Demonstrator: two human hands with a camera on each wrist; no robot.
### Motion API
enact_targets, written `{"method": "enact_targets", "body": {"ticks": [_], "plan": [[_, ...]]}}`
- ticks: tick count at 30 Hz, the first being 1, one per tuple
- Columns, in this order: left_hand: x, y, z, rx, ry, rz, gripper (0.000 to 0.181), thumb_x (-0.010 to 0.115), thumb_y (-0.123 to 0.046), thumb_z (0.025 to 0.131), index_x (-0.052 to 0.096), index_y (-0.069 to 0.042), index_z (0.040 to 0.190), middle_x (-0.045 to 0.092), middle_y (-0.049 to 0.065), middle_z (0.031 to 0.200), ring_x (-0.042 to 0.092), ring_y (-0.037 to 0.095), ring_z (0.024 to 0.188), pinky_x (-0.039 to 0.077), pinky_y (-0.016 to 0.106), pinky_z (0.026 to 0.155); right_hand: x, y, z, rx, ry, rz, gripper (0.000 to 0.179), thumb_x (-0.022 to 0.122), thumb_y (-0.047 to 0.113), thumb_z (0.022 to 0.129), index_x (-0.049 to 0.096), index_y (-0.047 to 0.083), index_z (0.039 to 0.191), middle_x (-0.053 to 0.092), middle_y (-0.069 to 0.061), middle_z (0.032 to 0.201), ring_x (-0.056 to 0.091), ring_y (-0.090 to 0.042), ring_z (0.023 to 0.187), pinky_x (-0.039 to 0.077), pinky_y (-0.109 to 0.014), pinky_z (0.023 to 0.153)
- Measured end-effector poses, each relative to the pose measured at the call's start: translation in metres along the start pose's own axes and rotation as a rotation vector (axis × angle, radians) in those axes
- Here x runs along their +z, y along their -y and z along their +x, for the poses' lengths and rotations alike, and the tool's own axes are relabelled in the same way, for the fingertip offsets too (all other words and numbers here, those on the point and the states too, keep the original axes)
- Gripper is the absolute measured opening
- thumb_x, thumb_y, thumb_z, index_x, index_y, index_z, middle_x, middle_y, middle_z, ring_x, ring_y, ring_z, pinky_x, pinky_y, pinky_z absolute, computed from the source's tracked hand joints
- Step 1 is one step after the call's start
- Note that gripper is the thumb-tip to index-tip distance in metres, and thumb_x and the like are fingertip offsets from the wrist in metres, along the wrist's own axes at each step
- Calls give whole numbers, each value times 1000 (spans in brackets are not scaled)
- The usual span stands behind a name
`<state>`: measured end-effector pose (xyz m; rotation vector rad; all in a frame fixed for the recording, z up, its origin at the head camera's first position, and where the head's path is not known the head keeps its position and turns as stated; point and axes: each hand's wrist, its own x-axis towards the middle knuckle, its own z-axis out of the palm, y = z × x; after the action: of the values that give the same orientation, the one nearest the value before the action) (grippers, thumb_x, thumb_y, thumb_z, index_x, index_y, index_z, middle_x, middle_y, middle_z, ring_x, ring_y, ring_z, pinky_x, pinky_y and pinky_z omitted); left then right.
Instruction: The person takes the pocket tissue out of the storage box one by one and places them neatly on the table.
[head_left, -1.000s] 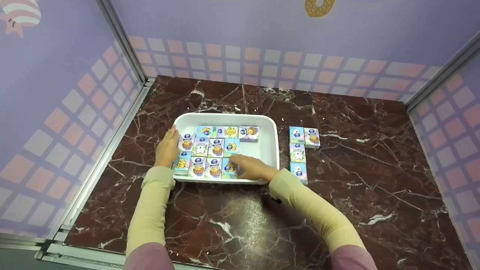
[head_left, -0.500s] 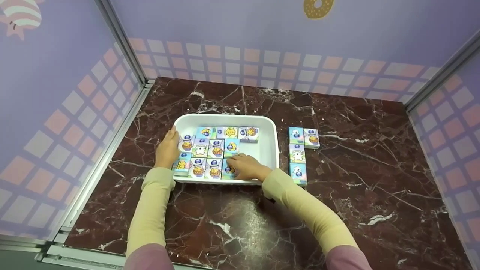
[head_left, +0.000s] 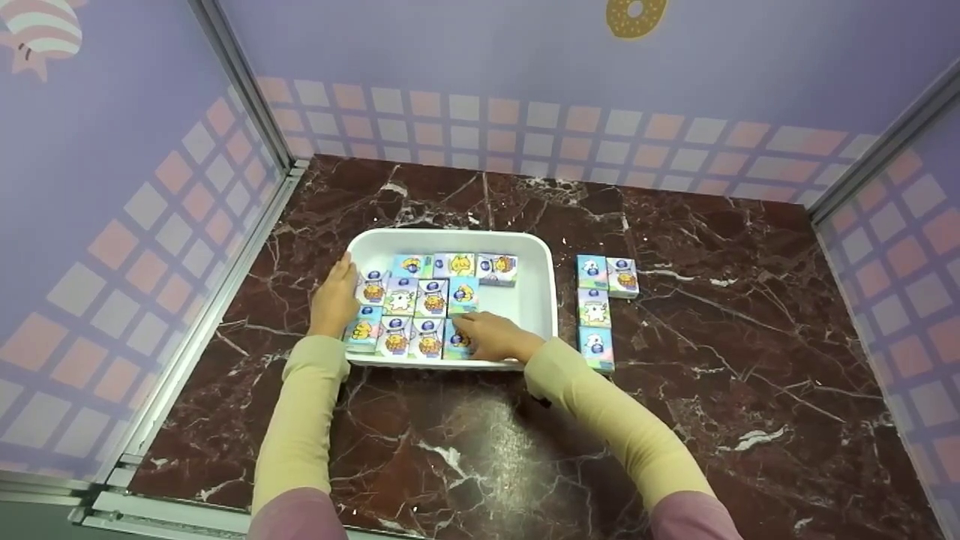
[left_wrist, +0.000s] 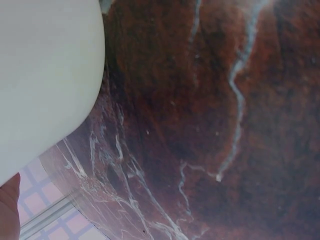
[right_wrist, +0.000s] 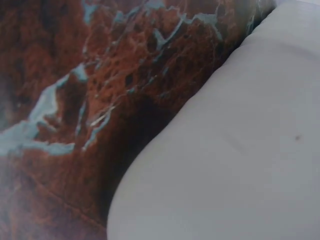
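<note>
A white plastic tray [head_left: 536,300] stands on the dark marble top, with several small cartoon-printed packs [head_left: 401,300] laid flat in rows inside. They look like pocket tissue packs. My left hand [head_left: 334,300] rests along the tray's left wall, fingers extended; the left wrist view shows part of it at the lower left edge, by the tray's outside [left_wrist: 45,75]. Inside the tray, my right hand [head_left: 495,337] touches the rightmost pack [head_left: 456,341] of the near row and partly covers it. The right wrist view shows no fingers, only a pale surface [right_wrist: 225,150] and marble.
To the right of the tray, several more packs [head_left: 595,307] lie on the marble, most in a column with one beside the far end [head_left: 622,276]. Purple printed panels [head_left: 525,60] wall in the back and sides. Bare tray floor [head_left: 517,300] shows at the right.
My right hand has shifted slightly left over the near-row pack and then stayed almost still. The left hand stays at the tray's left wall.
</note>
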<state>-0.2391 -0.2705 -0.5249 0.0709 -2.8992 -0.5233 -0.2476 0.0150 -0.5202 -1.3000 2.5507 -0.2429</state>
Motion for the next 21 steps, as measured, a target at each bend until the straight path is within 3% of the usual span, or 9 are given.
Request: {"method": "enact_targets", "body": {"ticks": [4, 7, 12, 21], "plan": [[0, 0, 0, 14, -18, 1, 58, 53, 11, 68, 42, 10, 126, 30, 16, 142, 32, 35, 127, 32, 49, 101, -1, -1, -2, -3, -9, 7, 66, 67, 24, 72, 40, 10, 131, 47, -12, 130, 49, -29, 114, 42, -39, 95], [0, 0, 0, 21, -24, 0, 58, 52, 12, 69, 43, 10, 125, 30, 16, 142, 33, 35, 127, 33, 50, 100, -1, -2, -2, -18, -10, 8, 60, 67, 24, 73, 44, 9, 126, 53, -12, 120, 52, -28, 108, 43, -39, 92], [1, 0, -1, 25, -35, -4, 56, 51, 12, 69, 44, 9, 125, 32, 15, 141, 34, 34, 127, 34, 48, 100, -3, -6, -3, -75, -26, 9, 44, 68, 24, 72, 51, 7, 109, 58, -8, 95, 56, -24, 87, 46, -38, 82], [0, 1, -2, 33, -57, -4, 55, 51, 12, 69, 45, 10, 123, 33, 16, 140, 35, 35, 125, 34, 49, 99, -16, -10, -12, -112, -13, 51, 37, 70, 23, 67, 53, 5, 95, 55, -7, 82, 50, -19, 71, 44, -32, 66]]}}
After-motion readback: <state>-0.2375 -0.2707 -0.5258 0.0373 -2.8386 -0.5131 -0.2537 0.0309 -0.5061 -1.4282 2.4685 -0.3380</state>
